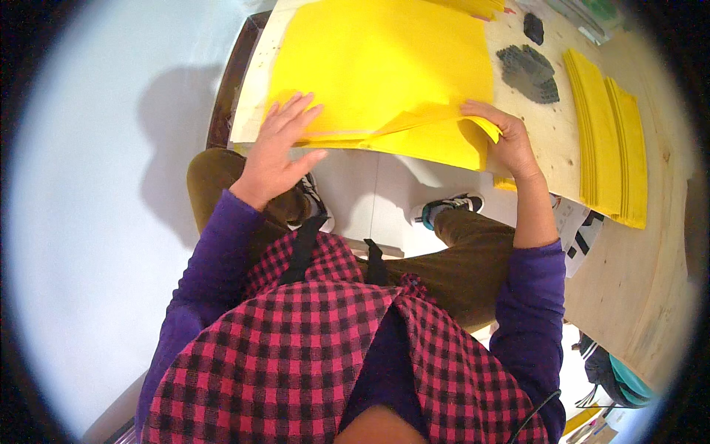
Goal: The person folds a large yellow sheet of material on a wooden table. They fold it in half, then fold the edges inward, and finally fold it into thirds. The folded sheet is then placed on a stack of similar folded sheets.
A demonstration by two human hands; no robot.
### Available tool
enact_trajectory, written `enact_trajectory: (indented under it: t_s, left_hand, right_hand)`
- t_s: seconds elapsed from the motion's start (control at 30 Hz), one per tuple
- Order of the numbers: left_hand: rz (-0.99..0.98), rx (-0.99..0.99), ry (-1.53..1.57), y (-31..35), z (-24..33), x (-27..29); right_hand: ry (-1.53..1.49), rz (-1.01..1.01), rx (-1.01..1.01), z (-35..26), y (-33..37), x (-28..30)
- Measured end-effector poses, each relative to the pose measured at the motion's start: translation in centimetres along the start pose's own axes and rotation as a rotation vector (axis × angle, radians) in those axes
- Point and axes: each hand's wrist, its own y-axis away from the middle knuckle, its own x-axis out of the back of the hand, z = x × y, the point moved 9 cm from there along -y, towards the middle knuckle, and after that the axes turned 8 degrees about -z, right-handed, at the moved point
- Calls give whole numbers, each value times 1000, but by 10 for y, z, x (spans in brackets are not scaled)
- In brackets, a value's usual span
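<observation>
A large yellow cloth (pixel 384 63), several layers deep, lies on the wooden table in front of me, its near edge at the table's front. My left hand (pixel 282 144) rests at the cloth's near left corner, fingers spread and thumb apart. At the near right corner, my right hand (pixel 506 137) pinches a lifted corner of the top layer. That edge is raised and slightly folded toward the right hand, and the layers beneath show below it. Part of the right fingers is hidden behind the cloth.
Right of the cloth lie a grey knitted glove (pixel 529 72) and a small black object (pixel 533 28). Farther right, folded yellow cloth stacks (pixel 608 137) lie along the wooden tabletop (pixel 629 277). A white wall (pixel 96 185) stands on the left. My legs are under the table edge.
</observation>
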Motion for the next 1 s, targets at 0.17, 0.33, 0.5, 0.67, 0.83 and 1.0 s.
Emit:
enact_trajectory:
  t_s: [0.17,0.33,0.5,0.67,0.83,1.0]
  left_hand:
    - [-110,-76,-62,-50,42,-21]
    - [-197,-145,-126,-81,53,-47]
    - [-314,-138,-209,-84,38,-64]
    - [-296,-138,-254,-81,36,-61]
    - [-162,-92,-376,-54,14,-28]
    - [21,46,-324,-11,-42,17]
  right_hand:
    - [-52,-7,-75,8,-6,5]
    - [-62,2,-58,10,-6,12]
    - [5,-35,-15,4,-5,10]
    - [-8,-70,-79,9,-5,7]
    - [-57,-23,-36,7,-2,10]
    - [-31,11,-89,11,-2,10]
